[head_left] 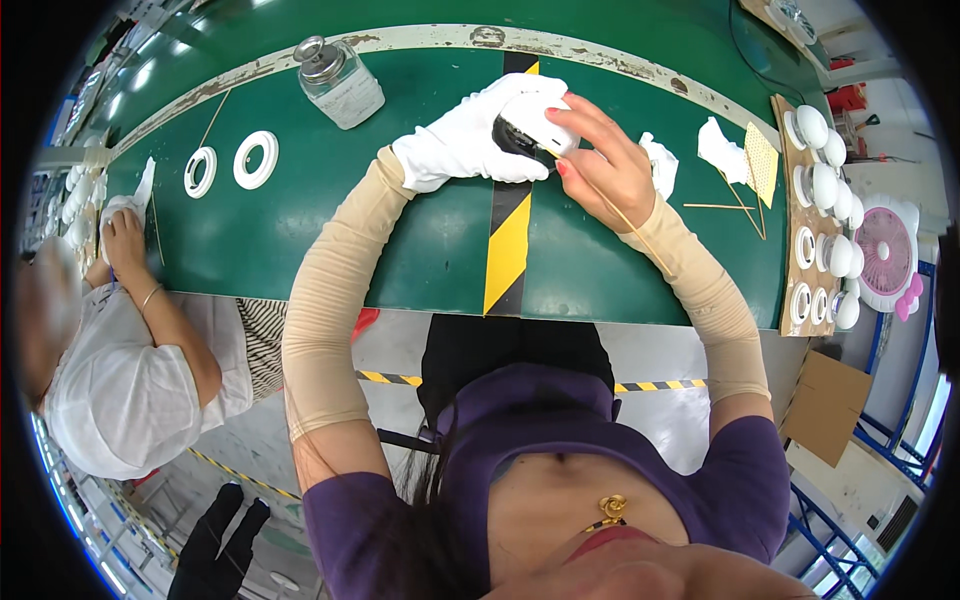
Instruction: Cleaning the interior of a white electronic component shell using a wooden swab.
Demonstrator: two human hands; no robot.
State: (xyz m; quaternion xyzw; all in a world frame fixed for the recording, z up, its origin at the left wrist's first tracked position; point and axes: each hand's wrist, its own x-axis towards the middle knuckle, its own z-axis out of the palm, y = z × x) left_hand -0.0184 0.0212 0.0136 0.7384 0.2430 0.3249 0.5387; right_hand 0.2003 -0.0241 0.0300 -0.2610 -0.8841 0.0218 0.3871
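Over the far middle of the green table, my left hand [462, 132], in a white glove, is closed around a white rounded housing [537, 122] with a dark part on its near left side. My bare right hand [615, 170] pinches a thin wooden stick [622, 215], whose tip meets the housing near the dark part's edge. The right fingertips also rest against the housing's right side. The stick's other end runs back along my right forearm. Whether the tip carries cotton is too small to tell.
A glass jar with a metal lid [342, 85] stands back left, near white rings [256, 160]. Crumpled white cloths [722, 150], a yellow pad [761, 165] and loose sticks [720, 206] lie right. A board [792, 255] holds several white domes. A co-worker [140, 370] sits left.
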